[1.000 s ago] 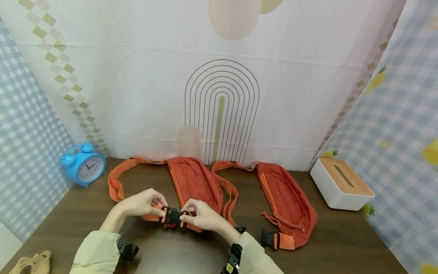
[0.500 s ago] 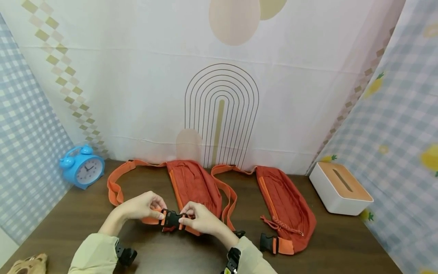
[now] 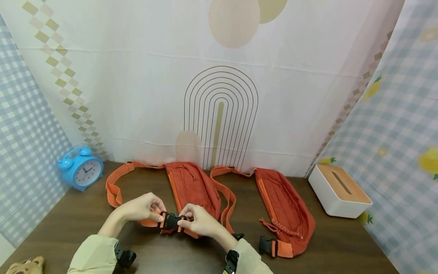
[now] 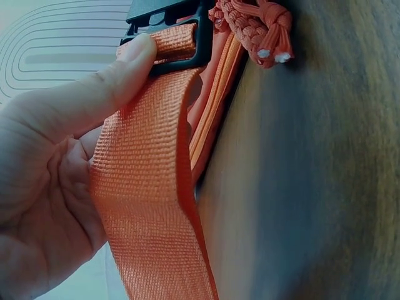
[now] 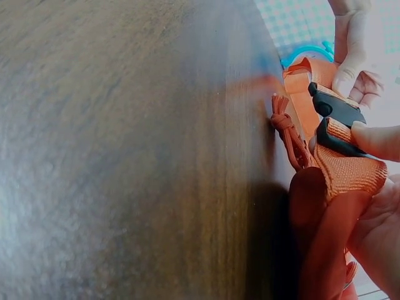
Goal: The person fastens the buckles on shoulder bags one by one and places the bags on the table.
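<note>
Pinching 1 black buckle [image 3: 171,222] between 2 hands [image 3: 145,207] [image 3: 200,220]; 2 red bags [image 3: 195,188] [image 3: 284,209], 1 clock [image 3: 87,172]

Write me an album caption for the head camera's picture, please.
Left hand and right hand hold the black buckle of one red bag, with a second red bag to its right.

You have before you a black buckle [image 3: 170,222], which looks like smooth plastic. The orange strap [image 4: 147,156] is of woven cloth, and you can see its rough, ribbed surface. The red bags [image 3: 195,189] are of matt cloth, the cord [image 4: 245,36] is braided. Your table [image 3: 337,245] shows wood grain with a soft shine. The clock [image 3: 72,176] seems of smooth plastic.
</note>
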{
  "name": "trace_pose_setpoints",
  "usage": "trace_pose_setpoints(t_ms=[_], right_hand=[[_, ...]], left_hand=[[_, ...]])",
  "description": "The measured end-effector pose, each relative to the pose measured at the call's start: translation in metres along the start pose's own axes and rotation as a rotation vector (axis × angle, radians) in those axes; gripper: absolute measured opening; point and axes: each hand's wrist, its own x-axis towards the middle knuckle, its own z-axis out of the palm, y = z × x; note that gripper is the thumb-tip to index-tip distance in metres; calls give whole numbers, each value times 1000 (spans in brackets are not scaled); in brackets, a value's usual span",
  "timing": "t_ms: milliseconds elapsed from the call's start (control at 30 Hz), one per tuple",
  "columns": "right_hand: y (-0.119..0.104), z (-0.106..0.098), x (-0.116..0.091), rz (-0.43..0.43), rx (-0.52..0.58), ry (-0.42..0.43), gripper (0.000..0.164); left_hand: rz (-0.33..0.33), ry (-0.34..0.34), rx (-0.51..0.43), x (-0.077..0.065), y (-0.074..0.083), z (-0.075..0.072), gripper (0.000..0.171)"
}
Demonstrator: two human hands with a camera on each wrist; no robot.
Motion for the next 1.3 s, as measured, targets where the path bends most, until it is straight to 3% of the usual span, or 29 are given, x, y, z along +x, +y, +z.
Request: trace_pose_setpoints(t_ms=[500, 700, 933, 1300], right_hand=[[2, 1, -3, 8, 1, 27, 14], [2, 0, -3, 11, 21, 46, 15], [2, 1, -1, -3, 26, 35, 16], [5, 5, 2, -23, 36, 40, 15]], left_hand=[[13, 10, 16, 4, -2, 3, 17], [58, 11, 11, 4, -2, 2, 23], [-10, 24, 6, 3, 1, 3, 18], [17, 27, -39, 4, -4, 6, 14]])
